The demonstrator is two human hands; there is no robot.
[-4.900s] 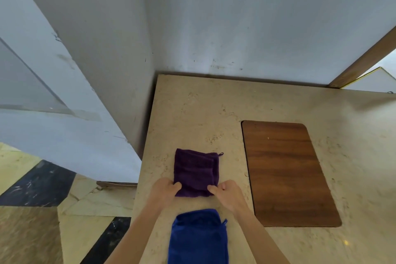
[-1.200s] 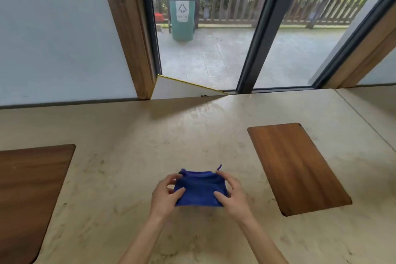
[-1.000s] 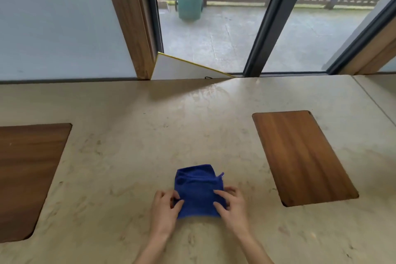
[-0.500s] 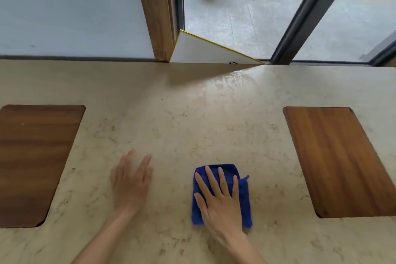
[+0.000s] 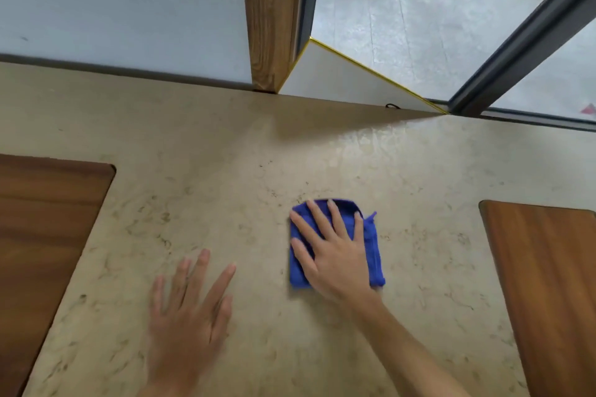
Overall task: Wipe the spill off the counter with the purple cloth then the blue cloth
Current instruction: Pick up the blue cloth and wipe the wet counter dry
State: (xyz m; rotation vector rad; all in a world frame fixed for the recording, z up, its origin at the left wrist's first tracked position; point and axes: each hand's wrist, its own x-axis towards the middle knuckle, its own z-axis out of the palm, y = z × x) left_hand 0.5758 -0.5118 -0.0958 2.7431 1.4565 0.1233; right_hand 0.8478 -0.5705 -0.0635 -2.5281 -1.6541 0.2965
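A folded blue cloth [image 5: 374,245] lies flat on the beige stone counter [image 5: 225,177], near its middle. My right hand [image 5: 332,251] presses down on the cloth with fingers spread, covering most of it. My left hand [image 5: 190,309] rests flat on the bare counter to the left of the cloth, fingers apart, holding nothing. The purple cloth is out of view. A wet sheen shows on the counter [image 5: 377,138] toward the back, near the window.
Two wooden inlay panels sit in the counter, one at the left [image 5: 42,235] and one at the right [image 5: 548,284]. A wall, a wooden post [image 5: 271,16] and a glass door run along the far edge.
My left hand let go of the blue cloth and now lies flat on the counter. My right hand flattened onto the cloth and has pushed it slightly away from me.
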